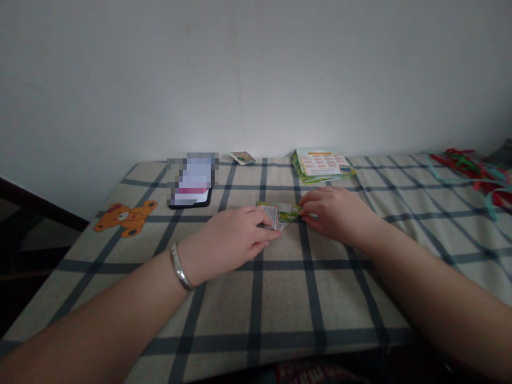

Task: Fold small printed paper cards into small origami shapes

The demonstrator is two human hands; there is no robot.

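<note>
A small folded printed paper [281, 213], green and white, lies on the checked cloth [280, 288] between my hands. My left hand [226, 240] has its fingers curled and pressed on the paper's left end; a silver bangle sits on that wrist. My right hand [336, 213] pinches the paper's right end with closed fingers. Both forearms rest low over the cloth.
A stack of green printed leaflets [322, 165] lies at the back, right of centre. A phone [191, 181] lies at the back left, with a small folded paper piece [242, 157] beside it. Red and green ribbons [476, 170] lie at the far right. A bear print [126, 216] marks the cloth's left side.
</note>
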